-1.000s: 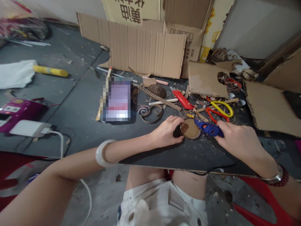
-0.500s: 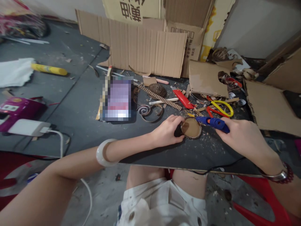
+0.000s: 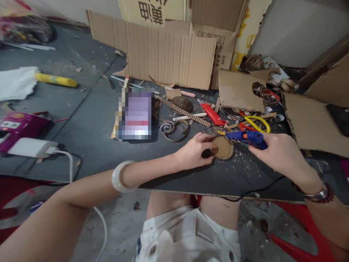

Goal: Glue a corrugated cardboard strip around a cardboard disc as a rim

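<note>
My left hand [image 3: 193, 151] rests its fingertips on a round corrugated cardboard disc [image 3: 222, 147] lying on the dark board, with a small black object [image 3: 206, 153] by the fingers. My right hand [image 3: 276, 153] grips a blue hot glue gun [image 3: 247, 139] with its nozzle pointing left. The nozzle tip sits just above the disc's upper right rim. The gun's handle is mostly hidden inside my fingers.
Behind my hands lie yellow-handled scissors [image 3: 256, 123], a red comb [image 3: 211, 114], a cardboard spiral [image 3: 173, 131], a corrugated strip [image 3: 185, 113] and a blurred tablet [image 3: 135, 115]. Cardboard sheets [image 3: 240, 91] stand beyond. A black cord [image 3: 253, 191] hangs over the board's front edge.
The glue gun has swung up and left, its nozzle now nearer the disc's rim. My left hand and the disc have barely moved.
</note>
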The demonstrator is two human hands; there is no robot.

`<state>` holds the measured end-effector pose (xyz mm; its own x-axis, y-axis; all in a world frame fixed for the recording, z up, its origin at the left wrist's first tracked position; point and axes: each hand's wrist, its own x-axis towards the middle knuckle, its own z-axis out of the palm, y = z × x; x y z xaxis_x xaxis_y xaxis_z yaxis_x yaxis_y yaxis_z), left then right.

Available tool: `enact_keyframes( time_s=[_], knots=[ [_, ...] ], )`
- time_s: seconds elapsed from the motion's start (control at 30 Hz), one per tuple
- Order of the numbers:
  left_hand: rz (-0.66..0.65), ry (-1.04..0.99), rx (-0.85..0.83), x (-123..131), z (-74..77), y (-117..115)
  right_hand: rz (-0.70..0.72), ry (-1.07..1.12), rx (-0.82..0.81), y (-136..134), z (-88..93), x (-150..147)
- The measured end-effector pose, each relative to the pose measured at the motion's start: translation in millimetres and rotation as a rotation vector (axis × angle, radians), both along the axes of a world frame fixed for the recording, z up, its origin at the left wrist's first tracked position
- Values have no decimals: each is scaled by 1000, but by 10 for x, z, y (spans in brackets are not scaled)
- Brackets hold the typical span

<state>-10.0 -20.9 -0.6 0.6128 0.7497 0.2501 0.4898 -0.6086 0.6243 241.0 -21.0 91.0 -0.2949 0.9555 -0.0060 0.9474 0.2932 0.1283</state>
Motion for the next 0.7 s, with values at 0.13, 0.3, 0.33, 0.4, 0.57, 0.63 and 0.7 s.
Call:
enact_keyframes(
  time_s=[0.13, 0.3, 0.33, 0.4, 0.57, 0.63, 0.7],
  knots=[
    [-2, 1, 4, 1, 2, 5, -5, -23, 1, 15, -26, -11],
    [-3, -5, 22, 1, -15, 5, 1, -37, -16, 28, -49, -4],
    [-3, -9, 25, 1, -18, 5, 5, -38, -17, 29, -54, -3],
    [-6, -15, 29, 3, -18, 4, 13, -42, -12, 29, -63, -2],
    [-6, -11, 20, 1, -11, 7, 31, -67, 13, 13, -55, -10],
    [-13, -10, 21, -1, -10, 10, 36, -90, 22, 0, -41, -12],
    [-18, -11, 24, -2, -9, 13, 35, -117, 30, -13, -27, -11]
  ],
)
